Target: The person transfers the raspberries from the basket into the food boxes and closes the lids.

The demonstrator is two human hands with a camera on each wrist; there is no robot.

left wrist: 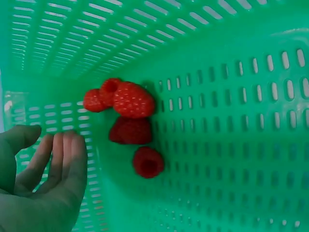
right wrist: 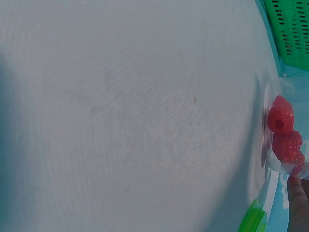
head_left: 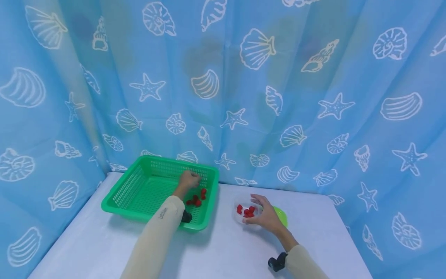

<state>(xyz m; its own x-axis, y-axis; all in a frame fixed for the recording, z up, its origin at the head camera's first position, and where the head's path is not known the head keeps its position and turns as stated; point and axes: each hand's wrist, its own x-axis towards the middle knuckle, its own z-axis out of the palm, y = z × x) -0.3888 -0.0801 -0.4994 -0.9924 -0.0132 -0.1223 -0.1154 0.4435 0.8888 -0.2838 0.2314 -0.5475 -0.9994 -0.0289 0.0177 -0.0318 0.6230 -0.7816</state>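
Left hand (head_left: 189, 179) inside the green plastic basket (head_left: 213, 193), thumb set apart from loosely bent fingers, nothing seen between them; right hand (head_left: 266, 215) curved about the clear container (head_left: 238, 218), thumb at the near side, fingers at the far side. Raspberries (left wrist: 134, 100) lie clustered on the basket floor, just beside the left fingertips; more raspberries (right wrist: 280, 118) sit in the container on the desk (head_left: 223, 252). Handling estimate: berries light, soft, easily crushed, perhaps slightly moist; best taken one at a time round the widest part, with light fingertip pressure. Container looks thin-walled and light, liable to slide or flex; hold low on opposite walls. Pose: left forearm crosses the basket's near rim, hand dipping toward the back right corner; right forearm comes in from the near right, beside a lime-green lid (head_left: 281, 216). Right wrist view shows little of its fingers.
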